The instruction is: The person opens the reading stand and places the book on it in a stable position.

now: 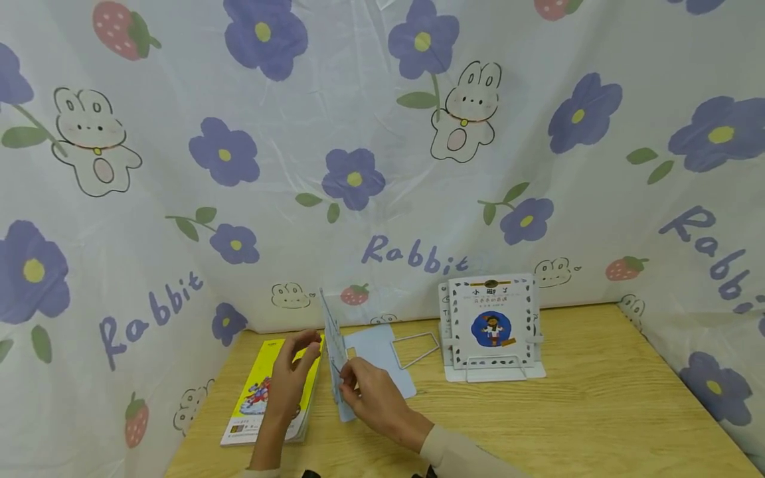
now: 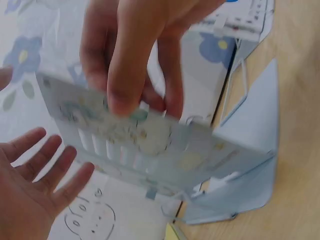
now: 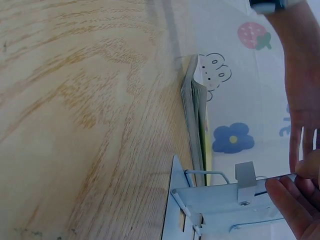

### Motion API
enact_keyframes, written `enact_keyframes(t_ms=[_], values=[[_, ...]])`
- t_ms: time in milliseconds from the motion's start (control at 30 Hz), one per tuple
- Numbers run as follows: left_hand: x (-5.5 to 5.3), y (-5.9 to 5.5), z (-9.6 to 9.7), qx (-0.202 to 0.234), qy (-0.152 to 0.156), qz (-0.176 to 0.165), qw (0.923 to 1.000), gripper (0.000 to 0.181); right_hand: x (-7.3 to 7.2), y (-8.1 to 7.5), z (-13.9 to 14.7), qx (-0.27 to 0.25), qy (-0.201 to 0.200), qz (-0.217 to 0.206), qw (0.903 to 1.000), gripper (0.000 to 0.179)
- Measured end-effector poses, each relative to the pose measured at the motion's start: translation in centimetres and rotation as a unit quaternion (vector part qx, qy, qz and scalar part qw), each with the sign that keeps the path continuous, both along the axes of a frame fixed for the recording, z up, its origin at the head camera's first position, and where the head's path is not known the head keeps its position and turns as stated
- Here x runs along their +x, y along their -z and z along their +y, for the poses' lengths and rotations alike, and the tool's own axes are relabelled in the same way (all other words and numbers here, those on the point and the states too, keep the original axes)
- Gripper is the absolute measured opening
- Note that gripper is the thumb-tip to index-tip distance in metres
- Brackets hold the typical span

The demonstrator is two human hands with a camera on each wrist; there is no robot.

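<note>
L hand (image 1: 289,377) in front of yellow bk (image 1: 255,388), R hand (image 1: 380,396) on bookstand (image 1: 335,340)

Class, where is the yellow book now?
In the head view, the yellow book lies at the left of the table, beside the light-blue stand, partly hidden by the left hand.

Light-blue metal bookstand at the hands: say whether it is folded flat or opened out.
Opened out: its printed back panel stands up from the base plate lying on the wood-grain table.
</note>
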State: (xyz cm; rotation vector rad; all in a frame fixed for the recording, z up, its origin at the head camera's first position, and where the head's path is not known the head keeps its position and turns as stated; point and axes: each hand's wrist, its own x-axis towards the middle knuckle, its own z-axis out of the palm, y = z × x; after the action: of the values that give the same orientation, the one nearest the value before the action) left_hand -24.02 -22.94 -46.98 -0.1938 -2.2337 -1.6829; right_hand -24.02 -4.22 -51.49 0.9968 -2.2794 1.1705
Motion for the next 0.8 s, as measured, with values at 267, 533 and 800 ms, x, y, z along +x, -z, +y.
enact_keyframes(t_ms=[267,533,800], values=[[2.7,1.0,3.0,-0.054,-0.021,0.008,0.9983,0.056,0.1,0.0,0.2,-0.005,0.009,0.024,0.9996,0.017],[2.6,1.9,3.9,-0.062,-0.081,0.056,0.9932,0.039,-0.8,0.9,2.0,-0.061,-0.009,-0.095,0.9936,0.009],[2.8,1.5,3.7,-0.081,-0.104,0.072,0.9887,0.036,-3.8,2.8,7.4,-0.147,0.123,-0.317,0.9288,0.017]])
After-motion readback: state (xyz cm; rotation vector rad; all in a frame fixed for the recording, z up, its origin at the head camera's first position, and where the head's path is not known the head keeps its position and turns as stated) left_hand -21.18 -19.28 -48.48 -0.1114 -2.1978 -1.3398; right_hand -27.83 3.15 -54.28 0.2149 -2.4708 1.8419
